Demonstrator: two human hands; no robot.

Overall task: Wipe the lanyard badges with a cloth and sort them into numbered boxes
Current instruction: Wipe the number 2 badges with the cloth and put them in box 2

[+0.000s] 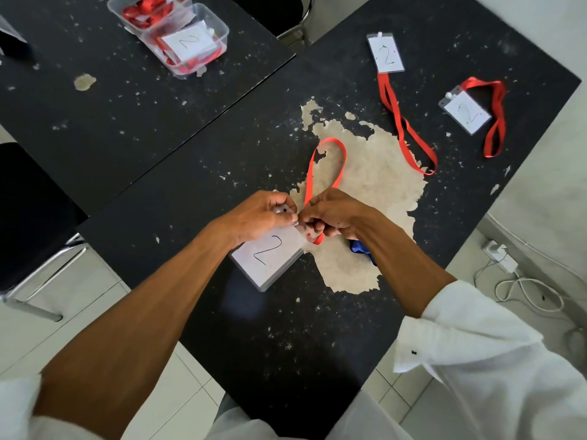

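Observation:
A clear badge holder with a white card marked "2" [268,254] lies at the middle of the black table. My left hand [263,214] pinches its top edge. Close beside it, my right hand [330,215] pinches the red lanyard [327,163] where it meets the badge; the ribbon loops away from me. A blue cloth [360,247] peeks out under my right wrist. Two more "2" badges with red lanyards lie at the far right, one [385,54] nearer the middle and one [465,112] further right. A clear box labelled "2" [190,42] holds red lanyards at the far left.
A second clear box [143,11] with red ribbons stands behind the labelled one. The table top [222,138] is worn, with a large bare patch [374,185] in its paint. A white power strip and cable [505,265] lie on the floor at right. A dark chair [28,217] is at left.

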